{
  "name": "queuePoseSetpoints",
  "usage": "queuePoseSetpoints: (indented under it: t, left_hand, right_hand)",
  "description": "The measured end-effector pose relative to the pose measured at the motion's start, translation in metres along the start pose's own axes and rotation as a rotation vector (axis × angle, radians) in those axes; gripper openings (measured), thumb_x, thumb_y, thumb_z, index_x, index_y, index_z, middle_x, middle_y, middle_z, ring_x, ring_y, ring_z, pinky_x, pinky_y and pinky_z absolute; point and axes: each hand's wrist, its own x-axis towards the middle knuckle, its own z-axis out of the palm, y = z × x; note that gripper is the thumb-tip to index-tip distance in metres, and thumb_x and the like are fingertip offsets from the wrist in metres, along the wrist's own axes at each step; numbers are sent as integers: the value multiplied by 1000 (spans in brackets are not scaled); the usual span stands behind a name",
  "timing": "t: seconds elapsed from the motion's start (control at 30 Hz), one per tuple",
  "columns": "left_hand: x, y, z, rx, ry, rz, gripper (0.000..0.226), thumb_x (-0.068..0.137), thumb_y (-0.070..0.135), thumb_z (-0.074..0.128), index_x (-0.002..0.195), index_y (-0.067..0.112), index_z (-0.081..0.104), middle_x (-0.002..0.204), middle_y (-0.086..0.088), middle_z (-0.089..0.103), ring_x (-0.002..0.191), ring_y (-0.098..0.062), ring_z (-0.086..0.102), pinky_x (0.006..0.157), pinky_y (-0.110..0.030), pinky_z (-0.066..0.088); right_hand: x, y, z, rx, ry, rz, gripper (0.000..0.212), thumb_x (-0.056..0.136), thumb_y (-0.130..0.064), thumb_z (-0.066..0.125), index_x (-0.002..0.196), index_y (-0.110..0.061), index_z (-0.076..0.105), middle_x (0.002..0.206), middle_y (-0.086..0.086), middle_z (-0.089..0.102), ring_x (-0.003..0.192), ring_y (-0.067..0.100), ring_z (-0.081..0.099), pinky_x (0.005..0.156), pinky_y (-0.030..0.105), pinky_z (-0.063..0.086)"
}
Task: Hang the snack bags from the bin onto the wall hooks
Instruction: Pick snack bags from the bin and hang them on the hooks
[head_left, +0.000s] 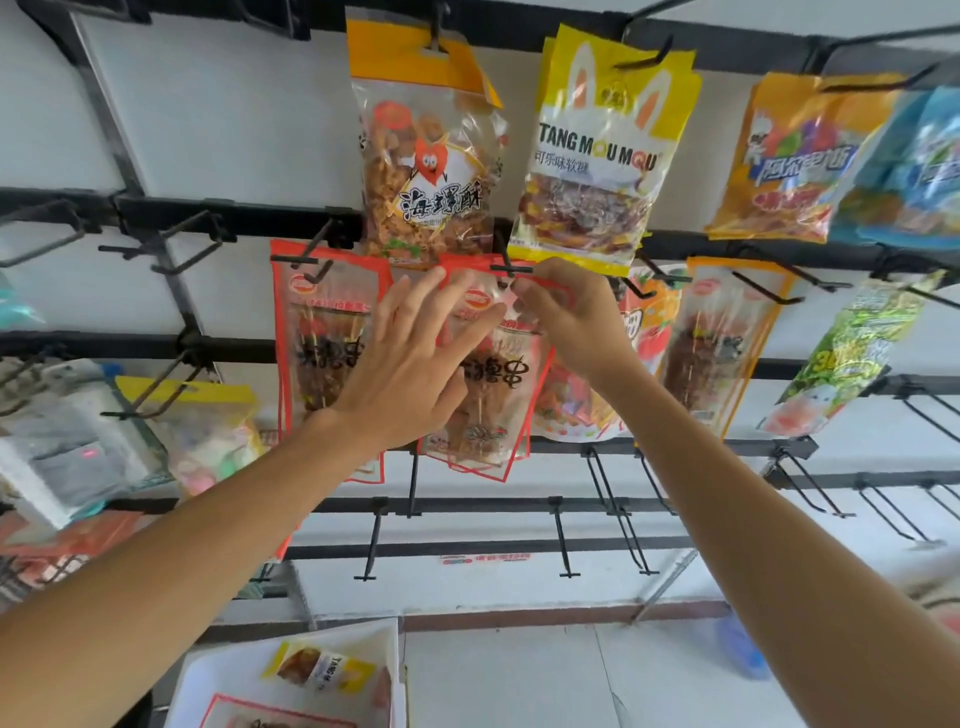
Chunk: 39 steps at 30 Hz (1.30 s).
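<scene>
At the hook (511, 269) in the middle row, a red-edged snack bag (496, 374) is held up with its top strip right at the crossbar tip. Whether the hang hole is already over the tip cannot be told. The right hand (566, 322), just right of the hook, pinches the bag's top edge with curled fingers. The left hand (415, 364), below and left of the hook, lies flat on the bag's face with its fingers straight and spread.

To do this step well, the pinch should probably keep the strip taut and square to the hook. The flat hand can then press the bag back along the prong, so the hole clears the crossbar without tearing.

Room is tight. The yellow bag (597, 156) hangs just above the hook, its bottom edge nearly touching the tip. A matching red bag (322, 332) hangs close on the hook's left. Bare prongs jut out below. Far beneath the hook, the bin (396, 644) holds more bags.
</scene>
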Motion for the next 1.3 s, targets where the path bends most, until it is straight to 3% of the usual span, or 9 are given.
queuePoseSetpoints:
  t: [0.1,0.23,0.47,0.57,0.67,0.8,0.97,1.17,1.3]
  left_hand:
    - [1,-2,6,1,-22,-16,64,90,23,50,152,26,33,155,-17,28,144,-37,23,117,-54,13]
    - [4,-11,17,8,-113,-11,57,98,27,39,154,26,28,158,-17,26,146,-36,21,118,-53,11]
    - [11,-3,28,-36,-143,31,54,102,41,25,154,26,28,162,-14,16,150,-34,10,120,-54,6]
    - [15,2,35,-32,-143,14,54,102,41,25,151,22,36,160,-16,23,149,-36,14,120,-55,7]
    - [20,2,42,-1,-164,-16,55,101,42,26,151,21,36,157,-16,28,148,-38,16,119,-57,7]
    - [26,3,52,75,-215,-49,60,99,45,23,154,21,28,158,-17,25,148,-39,14,120,-57,8]
    - [31,6,49,96,-295,-69,63,94,45,21,150,19,34,161,-16,17,149,-38,8,120,-55,6]
    - [17,-7,32,78,-348,15,62,94,40,40,152,20,30,164,-11,9,151,-31,3,121,-52,-1]
    - [4,-9,14,-13,-392,-3,57,96,37,43,150,21,34,161,-10,19,149,-30,11,121,-52,-3]
  right_hand:
    - [5,3,0,-18,-41,1,14,94,-20,60,81,-19,64,73,-4,69,72,15,69,71,36,56]
    - [12,9,7,-91,-39,51,13,95,-24,59,85,-21,66,77,-1,71,71,14,68,69,34,55]
    - [10,30,20,-334,211,76,26,89,-50,60,87,-25,65,73,-15,62,68,7,60,58,27,46]
    - [2,47,18,-373,281,150,26,92,-40,59,99,-16,61,78,-9,61,71,15,58,59,30,44]
    - [-2,61,14,-376,285,192,14,90,-26,59,96,-13,55,68,-11,52,61,12,50,56,30,40]
    - [-9,58,15,-391,137,74,6,89,-20,57,92,-15,57,69,-9,58,60,11,53,54,32,47]
    - [-12,48,27,-542,1,-114,32,90,-17,54,121,-22,60,116,-4,62,100,19,60,64,28,49]
    - [-18,33,28,-600,-85,-69,41,91,-18,53,131,-22,55,130,-1,57,116,22,54,77,33,51]
    - [-29,20,27,-628,-172,-18,36,90,-19,53,125,-21,59,128,1,59,117,25,55,90,41,50]
